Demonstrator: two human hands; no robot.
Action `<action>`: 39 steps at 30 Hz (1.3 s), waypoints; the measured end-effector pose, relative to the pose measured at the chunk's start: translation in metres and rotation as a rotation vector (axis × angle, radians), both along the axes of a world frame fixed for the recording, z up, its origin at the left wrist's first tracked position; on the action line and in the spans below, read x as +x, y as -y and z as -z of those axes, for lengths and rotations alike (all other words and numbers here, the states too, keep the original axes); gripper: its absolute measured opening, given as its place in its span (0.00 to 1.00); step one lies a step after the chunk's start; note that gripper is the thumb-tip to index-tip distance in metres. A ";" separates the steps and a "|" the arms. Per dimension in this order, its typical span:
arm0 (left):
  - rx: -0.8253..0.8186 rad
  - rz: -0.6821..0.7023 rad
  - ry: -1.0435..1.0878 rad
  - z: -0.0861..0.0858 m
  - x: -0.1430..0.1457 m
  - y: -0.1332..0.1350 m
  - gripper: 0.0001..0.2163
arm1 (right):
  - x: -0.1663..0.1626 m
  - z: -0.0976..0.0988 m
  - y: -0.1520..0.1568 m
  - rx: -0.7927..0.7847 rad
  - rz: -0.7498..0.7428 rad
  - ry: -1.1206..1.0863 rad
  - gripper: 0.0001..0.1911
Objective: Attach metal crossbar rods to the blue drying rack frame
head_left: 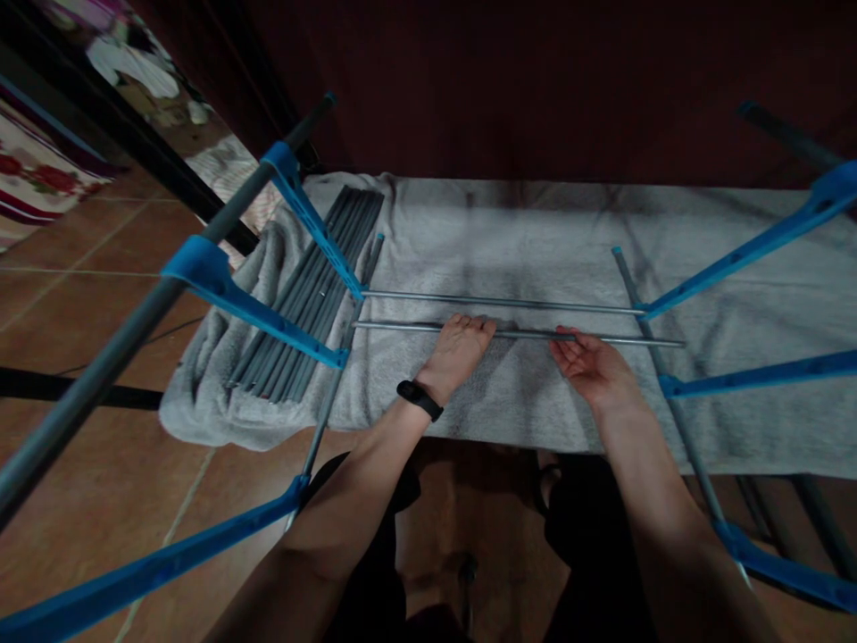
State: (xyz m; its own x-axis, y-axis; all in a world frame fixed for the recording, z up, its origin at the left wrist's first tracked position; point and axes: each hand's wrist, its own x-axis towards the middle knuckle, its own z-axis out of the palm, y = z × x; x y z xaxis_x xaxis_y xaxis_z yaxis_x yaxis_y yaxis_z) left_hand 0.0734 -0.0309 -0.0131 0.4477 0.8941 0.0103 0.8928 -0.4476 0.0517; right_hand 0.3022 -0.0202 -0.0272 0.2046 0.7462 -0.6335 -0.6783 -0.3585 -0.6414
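A thin grey metal rod (528, 334) lies crosswise between the two side frames, held by both hands. My left hand (461, 344), with a black band on the wrist, is closed over it left of the middle. My right hand (590, 362) grips it farther right, palm up and fingers curled. Just beyond, a second crossbar (502, 302) runs between the frames, parallel to the rod. Blue plastic brackets join grey tubes on each side, such as the left bracket (268, 313) and the right bracket (750, 254). The rod's right end passes beyond the right lower tube (676, 411).
Several loose grey tubes (314, 295) lie bundled at the left on a grey blanket (522, 411). A dark red panel (536, 89) rises behind it. Long tubes (113, 375) slant up on the left. The floor is brown tile (161, 500).
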 end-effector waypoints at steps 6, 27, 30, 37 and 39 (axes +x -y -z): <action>0.032 0.004 0.011 0.005 0.003 -0.001 0.17 | 0.003 -0.004 -0.001 -0.031 0.015 0.006 0.14; 0.033 -0.040 0.039 0.010 0.009 -0.001 0.18 | 0.017 -0.007 -0.003 0.012 0.002 -0.004 0.14; 0.007 -0.065 0.066 0.008 0.000 -0.004 0.20 | 0.022 -0.006 -0.005 0.015 0.033 -0.003 0.13; -0.007 -0.108 0.096 -0.003 -0.027 -0.013 0.18 | 0.035 -0.008 -0.009 0.025 0.104 0.021 0.14; -0.021 -0.129 0.099 -0.005 -0.031 -0.012 0.14 | 0.036 -0.009 -0.010 0.018 0.120 0.017 0.14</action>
